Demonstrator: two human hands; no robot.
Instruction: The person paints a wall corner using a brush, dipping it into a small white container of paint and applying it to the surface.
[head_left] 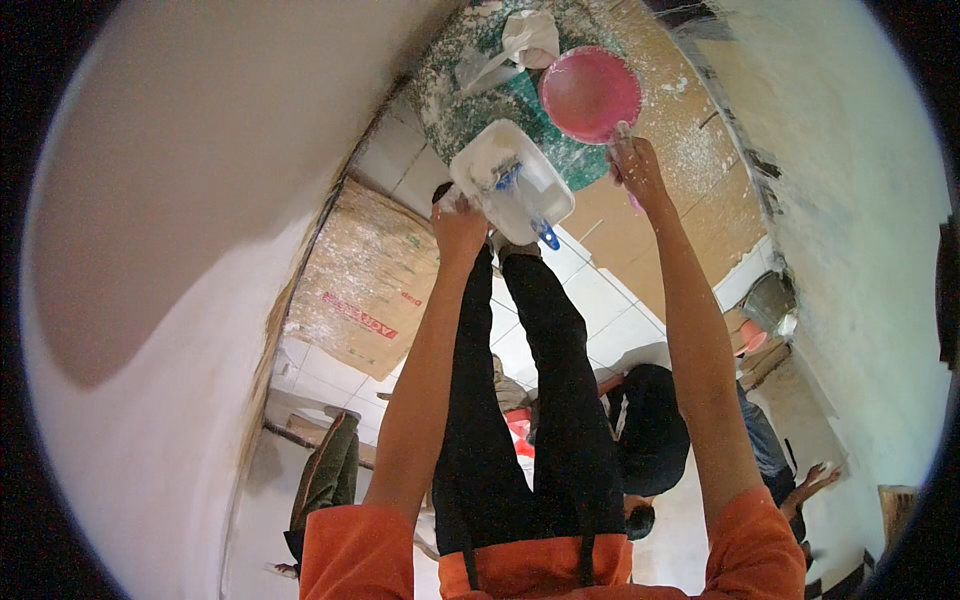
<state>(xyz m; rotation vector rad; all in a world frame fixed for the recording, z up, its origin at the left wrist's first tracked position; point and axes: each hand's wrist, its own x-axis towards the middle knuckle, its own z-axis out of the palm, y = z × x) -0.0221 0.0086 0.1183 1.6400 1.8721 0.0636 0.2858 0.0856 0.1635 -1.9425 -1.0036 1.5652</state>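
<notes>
Gripping the white tub [558, 196] by its left side, the left hand [461, 224] has its fingers curled at the edge; the right hand [638, 168] has its fingers wrapped around the handle of the pink dipper [590, 95], beyond the tub and rightward. Inside the tub sits 1 blue tool [546, 234]. Below spread a green sheet [590, 168], brown cardboard [618, 235] and floor tiles [602, 335].

Left hand [460, 215]: grips a white rectangular plastic tub [545, 188]
Tub: blue-handled tool [547, 236] reaches over its near rim
Right hand [636, 168]: closed at the near edge of a round pink plastic bowl [590, 92]
Floor [612, 336]: white tiles, flat brown cardboard [625, 240] dusted white
</notes>
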